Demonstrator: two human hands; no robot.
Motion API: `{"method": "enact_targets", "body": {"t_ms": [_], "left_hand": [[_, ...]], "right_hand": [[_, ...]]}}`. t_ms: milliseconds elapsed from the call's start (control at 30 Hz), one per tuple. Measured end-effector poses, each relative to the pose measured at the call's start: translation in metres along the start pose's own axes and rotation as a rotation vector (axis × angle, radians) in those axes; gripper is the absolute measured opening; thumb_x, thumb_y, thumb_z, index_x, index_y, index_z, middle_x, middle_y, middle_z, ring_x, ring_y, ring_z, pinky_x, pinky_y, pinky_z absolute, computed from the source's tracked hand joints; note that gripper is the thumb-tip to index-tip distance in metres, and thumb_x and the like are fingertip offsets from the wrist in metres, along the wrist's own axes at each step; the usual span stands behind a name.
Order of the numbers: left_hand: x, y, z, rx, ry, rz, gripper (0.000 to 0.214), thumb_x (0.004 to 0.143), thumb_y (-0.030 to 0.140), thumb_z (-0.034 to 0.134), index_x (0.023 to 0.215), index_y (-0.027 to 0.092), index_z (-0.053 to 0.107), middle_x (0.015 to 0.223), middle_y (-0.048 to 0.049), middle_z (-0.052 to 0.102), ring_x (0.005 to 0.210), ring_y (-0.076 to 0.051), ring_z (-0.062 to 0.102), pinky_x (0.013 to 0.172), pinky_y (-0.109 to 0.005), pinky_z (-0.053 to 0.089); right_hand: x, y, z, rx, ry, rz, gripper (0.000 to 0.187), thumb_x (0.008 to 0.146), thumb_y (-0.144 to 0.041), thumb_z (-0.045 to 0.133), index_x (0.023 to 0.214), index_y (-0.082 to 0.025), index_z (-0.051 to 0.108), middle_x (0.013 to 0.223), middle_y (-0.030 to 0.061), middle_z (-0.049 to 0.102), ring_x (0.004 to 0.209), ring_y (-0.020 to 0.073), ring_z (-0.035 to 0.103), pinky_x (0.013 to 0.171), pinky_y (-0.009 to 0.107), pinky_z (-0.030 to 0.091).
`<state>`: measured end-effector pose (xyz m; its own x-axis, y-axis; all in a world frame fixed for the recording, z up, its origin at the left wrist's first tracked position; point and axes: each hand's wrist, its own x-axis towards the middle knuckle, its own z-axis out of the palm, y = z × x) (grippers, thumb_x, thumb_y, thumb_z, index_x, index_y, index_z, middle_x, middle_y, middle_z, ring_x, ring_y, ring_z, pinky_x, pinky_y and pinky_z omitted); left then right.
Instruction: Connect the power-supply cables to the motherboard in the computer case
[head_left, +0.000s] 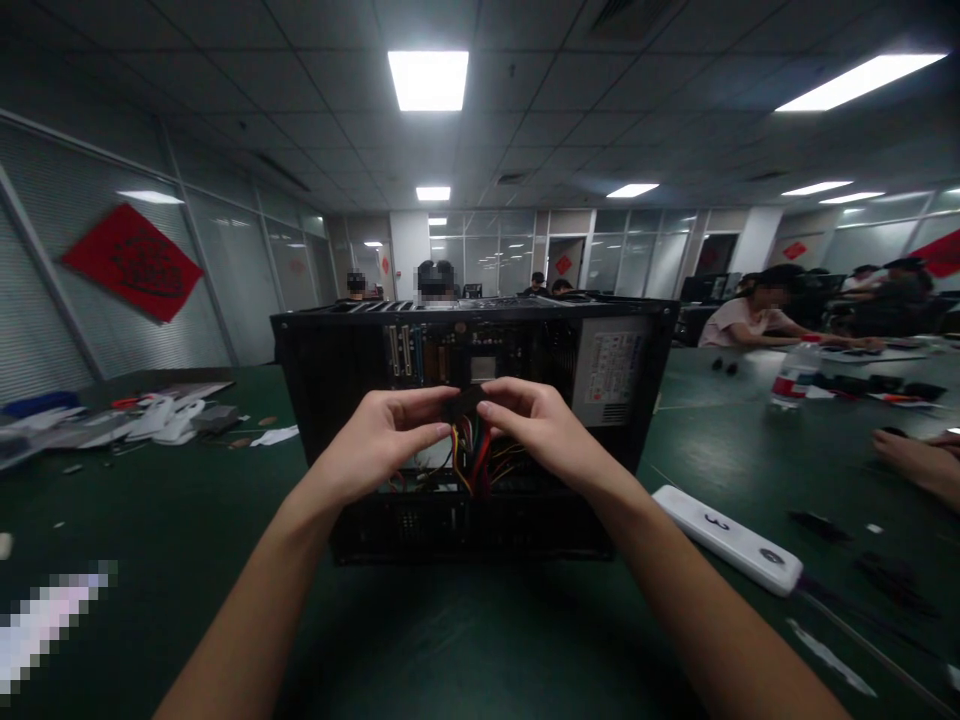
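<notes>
An open black computer case [330, 370] lies on the dark green table [465, 640] in front of me, its inside facing me. My left hand [382, 435] and my right hand [536, 425] meet over its middle, fingers pinched together on a small dark connector [466, 400]. A bundle of red, yellow and black wires [472, 455] hangs from the connector between my hands. A silver-labelled power supply [611, 375] sits at the case's right end. Ports and a board show behind my fingers.
A white power strip [739, 540] lies right of the case, small dark parts beyond it. Another person's hand [919, 460] rests at the right edge. A water bottle [795, 375] stands behind. Tools and papers [161, 415] clutter the left. People sit at far tables.
</notes>
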<state>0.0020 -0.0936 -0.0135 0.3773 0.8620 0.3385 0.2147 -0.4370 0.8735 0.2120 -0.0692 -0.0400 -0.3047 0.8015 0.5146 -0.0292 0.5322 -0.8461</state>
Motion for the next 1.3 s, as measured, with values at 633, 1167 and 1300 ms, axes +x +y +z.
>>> {"method": "enact_targets", "body": {"t_ms": [633,1167,1300], "left_hand": [[0.0,-0.012,0.005,0.172,0.057,0.195,0.049,0.081,0.033,0.074,0.126,0.016,0.064,0.12,-0.0083,0.07,0.105,-0.024,0.069,0.097,-0.039,0.055],[0.0,-0.012,-0.001,0.711,-0.049,0.538,0.053,0.081,0.038,0.073,0.128,0.02,0.056,0.114,-0.0069,0.062,0.103,-0.02,0.061,0.09,-0.03,0.05],[0.0,-0.012,-0.002,0.744,-0.039,0.549,0.048,0.081,0.036,0.073,0.123,0.019,0.057,0.116,-0.0074,0.061,0.106,-0.02,0.06,0.091,-0.031,0.049]], "right_hand": [[-0.002,0.01,-0.002,0.189,-0.024,0.111,0.042,0.079,-0.042,0.074,0.116,-0.022,0.07,0.109,0.0068,0.072,0.095,0.0194,0.067,0.085,0.033,0.052],[-0.009,-0.011,0.002,-0.046,-0.282,-0.008,0.038,0.085,-0.033,0.067,0.123,-0.023,0.068,0.117,0.0024,0.07,0.113,0.0265,0.061,0.104,0.044,0.044],[-0.01,-0.015,0.006,-0.078,-0.305,-0.039,0.042,0.083,-0.022,0.067,0.124,-0.024,0.067,0.12,0.0017,0.069,0.114,0.0252,0.061,0.106,0.042,0.042]]}}
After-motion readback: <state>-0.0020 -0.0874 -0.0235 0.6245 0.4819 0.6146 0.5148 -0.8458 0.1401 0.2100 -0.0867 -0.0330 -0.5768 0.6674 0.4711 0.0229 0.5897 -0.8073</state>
